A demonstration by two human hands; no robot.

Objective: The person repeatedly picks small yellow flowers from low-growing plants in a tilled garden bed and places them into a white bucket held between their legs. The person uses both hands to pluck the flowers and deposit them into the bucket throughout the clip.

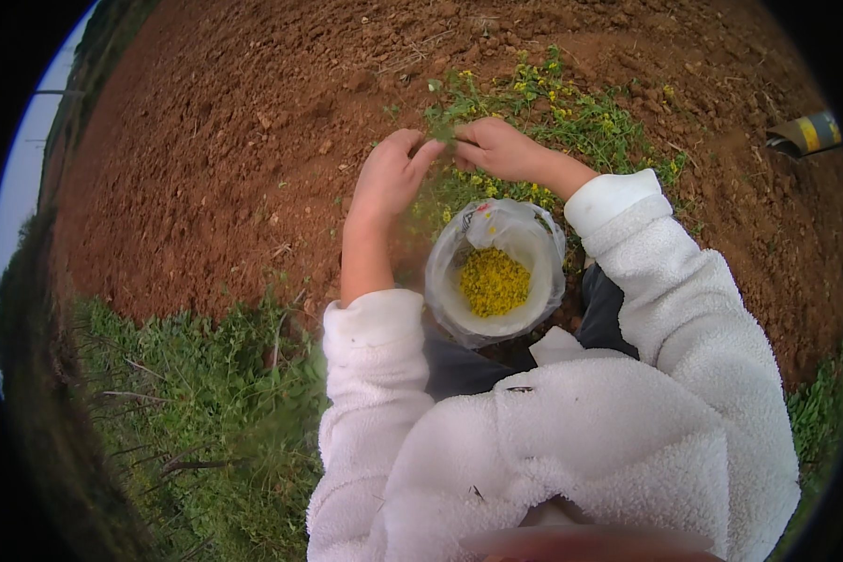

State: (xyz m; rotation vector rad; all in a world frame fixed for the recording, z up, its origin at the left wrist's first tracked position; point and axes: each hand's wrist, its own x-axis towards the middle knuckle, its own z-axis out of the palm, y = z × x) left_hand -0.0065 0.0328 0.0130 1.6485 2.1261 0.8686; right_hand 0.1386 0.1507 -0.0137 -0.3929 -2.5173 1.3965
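Note:
A leafy green sprig (441, 131), blurred, is pinched between my two hands above the soil. My left hand (391, 172) grips it from the left with thumb and fingers together. From the other side my right hand (497, 149) has its fingertips on the same sprig; what exactly lies under them is hidden. Below the hands, between my knees, stands a round container lined with a clear plastic bag (552, 260). Small yellow flower heads (495, 282) cover its bottom. Thin blurred greenery hangs between my left forearm and the container.
Cut or pulled plants with yellow flowers (604, 123) lie in a heap beyond my right hand. Reddish clumpy soil (239, 161) surrounds it. Green weeds with dry twigs (204, 400) grow at lower left. A yellow-and-grey banded tube-like object (808, 133) lies at far right.

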